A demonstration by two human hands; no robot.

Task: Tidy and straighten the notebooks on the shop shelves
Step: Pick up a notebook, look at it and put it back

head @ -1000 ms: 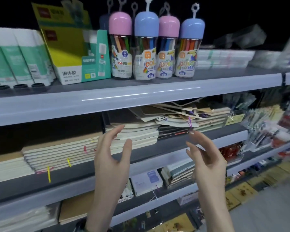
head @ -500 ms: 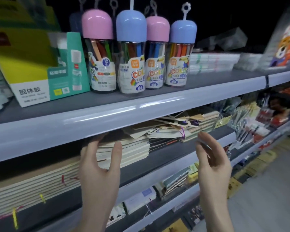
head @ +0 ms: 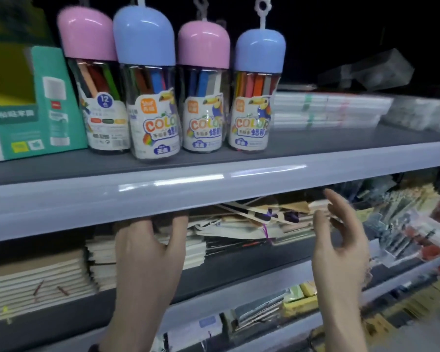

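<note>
The untidy notebooks (head: 252, 224) lie in a skewed heap on the middle shelf (head: 239, 269), close to its front edge; a neater stack (head: 36, 283) sits toward its left end. The left hand (head: 148, 257) is at the heap's left side, fingers straight, tips hidden behind the upper shelf (head: 214, 189); the right hand (head: 341, 250) hovers spread just beside the heap's right side, holding nothing. Squaring up seems about to begin; next, both hands probably need to press inward and push the covers flush.
</note>
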